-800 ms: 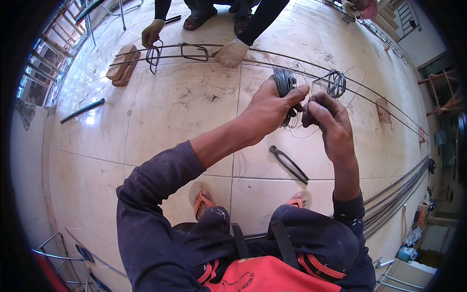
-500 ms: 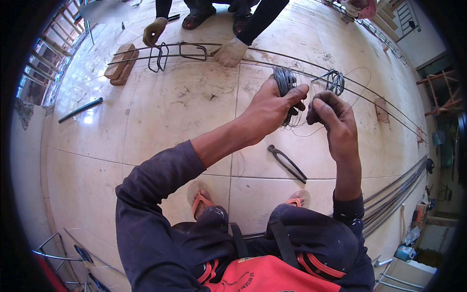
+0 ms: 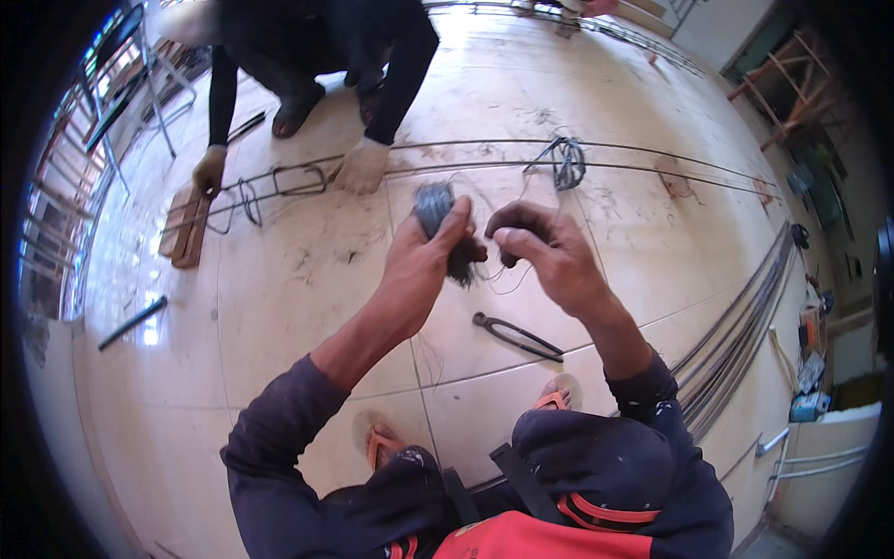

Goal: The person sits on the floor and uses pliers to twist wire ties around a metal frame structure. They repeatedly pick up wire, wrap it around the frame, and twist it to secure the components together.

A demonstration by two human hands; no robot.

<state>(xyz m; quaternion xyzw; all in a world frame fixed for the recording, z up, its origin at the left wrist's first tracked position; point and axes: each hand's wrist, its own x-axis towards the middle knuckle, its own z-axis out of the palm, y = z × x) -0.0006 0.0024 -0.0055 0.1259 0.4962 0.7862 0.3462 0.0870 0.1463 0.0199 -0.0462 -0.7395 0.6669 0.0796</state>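
A thick coil of thin grey tie wire (image 3: 434, 207) is gripped in my left hand (image 3: 421, 263), its fingers wrapped round the middle. Beside it, to the right, my right hand (image 3: 551, 250) is closed in a pinch on a loose strand of that wire, which loops down between the two hands. Both hands are raised above the tiled floor. Below them lies a pair of end-cutting pincers (image 3: 518, 337), handles pointing right. Beyond my hands run two long steel rods (image 3: 466, 166), with a bunch of bent steel stirrups (image 3: 568, 166) hanging on them.
A co-worker squats at the far left, gloved hands (image 3: 361, 166) on the rods, near more stirrups (image 3: 250, 200). Wooden blocks (image 3: 186, 228) prop the rods' left end. A dark tube (image 3: 133, 322) lies at left; a bundle of bars (image 3: 736, 317) lies at right.
The view has swung, so most things sit further left. My hands still hold the coil and strand. The co-worker's left-side hand has moved to the rods' end by the blocks.
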